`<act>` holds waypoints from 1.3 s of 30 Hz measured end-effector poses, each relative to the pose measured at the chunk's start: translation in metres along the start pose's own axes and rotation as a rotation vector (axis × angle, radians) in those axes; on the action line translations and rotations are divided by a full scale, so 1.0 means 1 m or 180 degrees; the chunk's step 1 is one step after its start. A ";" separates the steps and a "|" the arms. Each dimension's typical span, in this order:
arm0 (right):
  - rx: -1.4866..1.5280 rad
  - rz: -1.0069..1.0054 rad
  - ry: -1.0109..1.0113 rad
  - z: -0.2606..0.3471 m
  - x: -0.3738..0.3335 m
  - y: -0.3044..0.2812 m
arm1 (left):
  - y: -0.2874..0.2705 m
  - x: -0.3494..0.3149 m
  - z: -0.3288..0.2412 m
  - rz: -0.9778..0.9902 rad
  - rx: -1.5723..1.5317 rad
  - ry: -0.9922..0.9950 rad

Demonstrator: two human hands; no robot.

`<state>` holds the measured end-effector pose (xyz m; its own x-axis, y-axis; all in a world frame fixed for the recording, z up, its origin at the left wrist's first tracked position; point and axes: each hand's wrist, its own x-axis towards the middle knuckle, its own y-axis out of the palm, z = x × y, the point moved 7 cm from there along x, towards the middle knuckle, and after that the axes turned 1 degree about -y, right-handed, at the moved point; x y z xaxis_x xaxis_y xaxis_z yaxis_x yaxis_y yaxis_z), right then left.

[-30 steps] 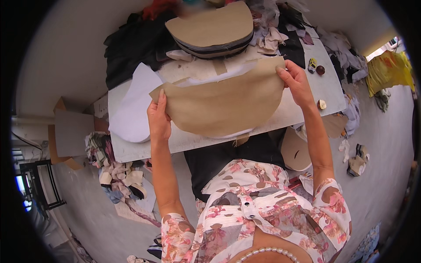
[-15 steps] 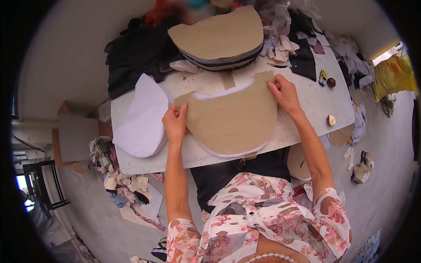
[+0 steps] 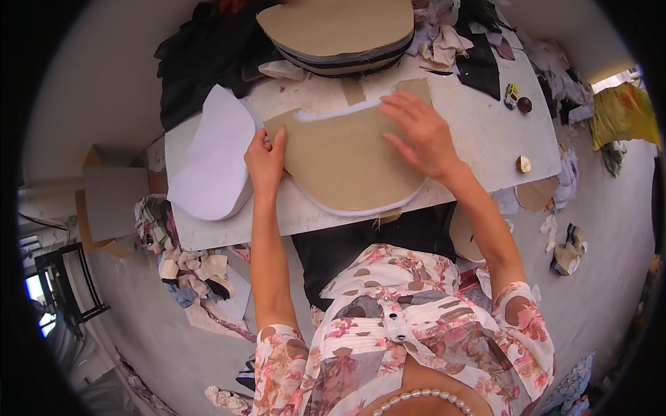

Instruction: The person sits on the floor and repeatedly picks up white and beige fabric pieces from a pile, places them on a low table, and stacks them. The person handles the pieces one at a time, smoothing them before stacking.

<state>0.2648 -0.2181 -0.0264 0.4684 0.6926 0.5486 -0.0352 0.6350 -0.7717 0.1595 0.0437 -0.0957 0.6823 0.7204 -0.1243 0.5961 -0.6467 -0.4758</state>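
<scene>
A tan fabric piece [image 3: 340,163], curved along its near edge and notched at the far side, lies on the table over a white layer whose rim [image 3: 364,211] shows around it. My left hand [image 3: 266,159] pinches its left corner between thumb and fingers. Over the far right part of the cloth, my right hand [image 3: 422,139] is spread with nothing in its grasp; whether its fingertips touch the fabric I cannot tell. Just left of my left hand rests a thick stack of white cut pieces [image 3: 214,159] in a similar curved shape.
At the table's [image 3: 479,149] far side stands a stack of tan and dark cut pieces [image 3: 340,28]. Black cloth [image 3: 201,66] lies far left, fabric scraps [image 3: 444,48] far right. A toy car [image 3: 511,96] and two small round brown objects [image 3: 524,105] sit at the right.
My right hand has let go of the fabric's right corner, opened and moved left over the cloth. My left hand still pinches the left corner. The whole view has shifted slightly.
</scene>
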 end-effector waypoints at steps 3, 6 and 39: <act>0.0571 0.0824 -0.0870 0.057 -0.022 0.046 | 0.001 0.001 0.002 0.0041 -0.0007 0.0068; 0.0410 0.1495 -0.1569 0.093 -0.041 0.061 | 0.001 0.001 0.003 0.0020 0.0024 0.0071; -0.0030 -0.0309 0.0635 -0.038 -0.049 -0.023 | 0.050 -0.059 -0.014 0.0547 0.2167 0.2409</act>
<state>0.2766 -0.2795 -0.0481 0.6345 0.5464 0.5466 0.0264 0.6915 -0.7219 0.1545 -0.0349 -0.1000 0.9638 0.1329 0.2312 0.2601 -0.2775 -0.9248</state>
